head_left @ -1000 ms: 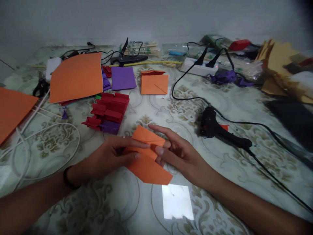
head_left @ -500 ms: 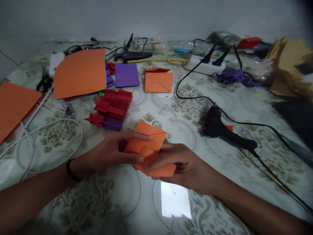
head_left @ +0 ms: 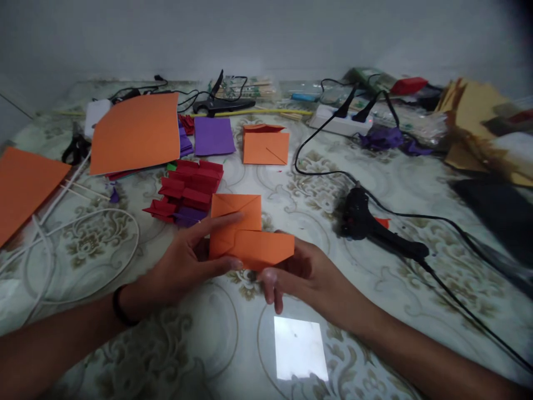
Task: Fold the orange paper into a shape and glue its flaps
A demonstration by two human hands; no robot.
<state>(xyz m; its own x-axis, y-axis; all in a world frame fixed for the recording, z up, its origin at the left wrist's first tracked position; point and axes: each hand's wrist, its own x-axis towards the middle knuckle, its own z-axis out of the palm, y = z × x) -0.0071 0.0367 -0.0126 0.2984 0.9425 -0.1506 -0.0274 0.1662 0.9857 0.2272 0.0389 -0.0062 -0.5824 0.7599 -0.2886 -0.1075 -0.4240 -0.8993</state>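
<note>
A creased, partly folded sheet of orange paper (head_left: 237,214) is held up between my hands, with a cut-cornered flap pointing right. My left hand (head_left: 187,255) pinches its left side, thumb along the lower edge and fingers across the front. At the lower right edge, my right hand (head_left: 300,272) grips the flap, the thumb in front and some fingers behind, partly hidden. Just behind lies a group of folded red paper pieces (head_left: 194,186) with a purple one (head_left: 189,216). Farther back sits another folded orange paper (head_left: 265,147).
A black glue gun (head_left: 377,225) lies at right, its cord running to a white power strip (head_left: 341,119). Large orange sheets (head_left: 135,133), a purple square (head_left: 214,136), scissors (head_left: 75,145) and a looped white cable (head_left: 137,239) lie at left and back.
The orange paper has been raised and turned more upright, its flap swung up to the right. My right thumb has shifted from its face to its lower edge.
</note>
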